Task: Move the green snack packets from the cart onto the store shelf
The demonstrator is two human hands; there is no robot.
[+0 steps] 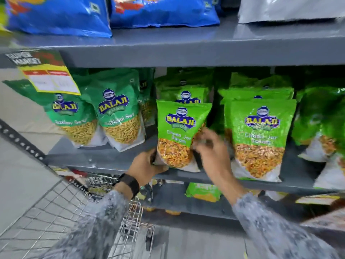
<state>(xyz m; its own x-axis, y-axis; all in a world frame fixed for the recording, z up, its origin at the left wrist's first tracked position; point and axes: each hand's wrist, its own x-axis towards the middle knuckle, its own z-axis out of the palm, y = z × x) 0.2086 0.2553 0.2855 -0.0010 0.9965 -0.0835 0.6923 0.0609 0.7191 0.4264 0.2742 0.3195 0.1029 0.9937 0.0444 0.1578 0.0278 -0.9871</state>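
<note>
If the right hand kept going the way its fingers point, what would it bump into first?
Probably the light green Balaji packet standing on the shelf; the right hand already seems at its right edge, though blur hides contact.

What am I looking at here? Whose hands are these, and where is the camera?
No machine: a person wears one camera on the head, looking down at their own hands. The left hand grips the bottom corner of a light green snack packet, standing it on the grey store shelf. The right hand is at the packet's other side, blurred, so its grip is unclear. More green packets stand beside it. The wire cart is below.
</note>
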